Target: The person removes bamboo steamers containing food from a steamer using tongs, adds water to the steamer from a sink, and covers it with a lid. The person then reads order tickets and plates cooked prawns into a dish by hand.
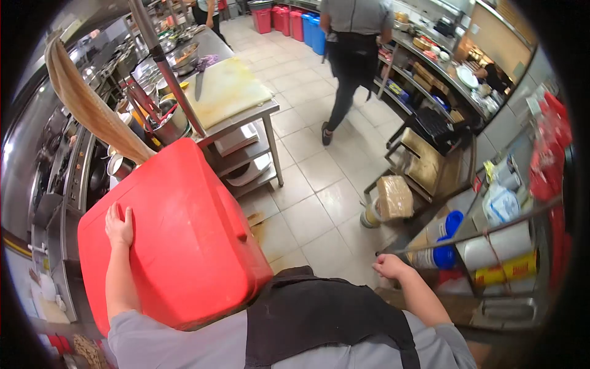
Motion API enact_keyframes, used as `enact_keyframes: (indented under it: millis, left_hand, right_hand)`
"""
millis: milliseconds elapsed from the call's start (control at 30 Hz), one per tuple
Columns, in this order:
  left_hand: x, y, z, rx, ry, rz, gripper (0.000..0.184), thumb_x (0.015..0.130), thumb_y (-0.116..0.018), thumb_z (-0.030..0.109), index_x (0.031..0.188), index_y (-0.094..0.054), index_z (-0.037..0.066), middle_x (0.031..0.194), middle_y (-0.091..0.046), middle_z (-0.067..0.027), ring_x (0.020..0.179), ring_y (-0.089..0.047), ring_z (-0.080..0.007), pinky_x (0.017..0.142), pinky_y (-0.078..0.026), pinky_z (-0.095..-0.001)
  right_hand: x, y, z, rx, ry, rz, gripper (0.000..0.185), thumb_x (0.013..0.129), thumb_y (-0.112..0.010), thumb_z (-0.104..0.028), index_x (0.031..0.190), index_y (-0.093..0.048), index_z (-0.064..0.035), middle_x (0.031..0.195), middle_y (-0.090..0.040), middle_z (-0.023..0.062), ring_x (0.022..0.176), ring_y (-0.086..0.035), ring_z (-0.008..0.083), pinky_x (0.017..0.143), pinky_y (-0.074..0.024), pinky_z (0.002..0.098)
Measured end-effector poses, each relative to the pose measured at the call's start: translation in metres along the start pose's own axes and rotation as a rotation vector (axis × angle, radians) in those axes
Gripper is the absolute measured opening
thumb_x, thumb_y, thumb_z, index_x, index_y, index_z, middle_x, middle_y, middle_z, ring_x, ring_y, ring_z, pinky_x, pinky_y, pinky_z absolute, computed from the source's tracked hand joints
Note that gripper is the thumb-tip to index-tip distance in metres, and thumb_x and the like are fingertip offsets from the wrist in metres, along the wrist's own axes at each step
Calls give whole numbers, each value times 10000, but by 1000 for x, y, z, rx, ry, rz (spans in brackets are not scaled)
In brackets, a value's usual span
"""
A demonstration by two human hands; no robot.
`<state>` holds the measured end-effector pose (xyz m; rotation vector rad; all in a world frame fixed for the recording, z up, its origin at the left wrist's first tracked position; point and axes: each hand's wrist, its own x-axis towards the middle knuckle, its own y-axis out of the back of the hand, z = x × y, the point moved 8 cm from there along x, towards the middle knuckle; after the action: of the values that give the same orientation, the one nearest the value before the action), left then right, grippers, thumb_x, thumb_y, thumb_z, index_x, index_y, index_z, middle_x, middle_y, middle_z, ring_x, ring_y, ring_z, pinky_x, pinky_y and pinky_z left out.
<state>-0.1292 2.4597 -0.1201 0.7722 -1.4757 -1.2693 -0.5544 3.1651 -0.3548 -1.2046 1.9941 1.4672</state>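
A large red plastic bin with a flat lid [178,227] stands on my left, against my body. My left hand [119,226] lies flat on top of it, fingers stretched out and holding nothing. On my other side, my right hand [391,266] is closed with curled fingers, beside the dark end of a metal rack rail [424,246]. Whatever may be inside those fingers is hidden.
A steel table carries a cutting board [230,92] and a knife [198,86]. A co-worker [353,55] stands on the tiled floor ahead. A wrapped cardboard box [394,197] and blue-lidded tubs [444,252] are at right. Cooking equipment lines the left.
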Motion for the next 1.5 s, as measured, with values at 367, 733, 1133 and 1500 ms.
enact_keyframes:
  millis: [367,733,1133,1500]
  left_hand:
    - [2,19,-18,223,277,357,523,949,-561,379,1348,-499,46,1414,-456,-202,1325,-410,-354,1100,-333,-466]
    - [137,183,310,-625,-223,972,510,936,-577,118,1393,-411,-36,1393,-459,-184,1265,-473,-279,1086,-336,-392]
    - [270,189,340,-578,564,1209,320,884,-656,269,1042,-564,6,872,-658,-93,794,-632,-253,759,-487,-389]
    - [254,191,369,-41,817,1495,394,900,-605,381,1033,-569,12,894,-668,-142,844,-646,-308,778,-481,-416]
  right_hand:
    - [217,91,-57,-344,438,-260,386,836,-624,-394,1005,-682,-52,972,-695,181,919,-654,376,807,-509,439]
    - [439,291,-92,-685,224,-374,461,843,-606,-433,1038,-713,-29,1056,-695,185,962,-669,332,853,-514,410]
    - [612,518,-298,-662,465,-410,505,818,-666,-401,1061,-690,42,1092,-679,243,1031,-649,350,894,-495,401]
    - [734,522,-615,-467,821,-412,307,890,-639,-232,998,-664,54,857,-712,136,730,-712,223,655,-567,345]
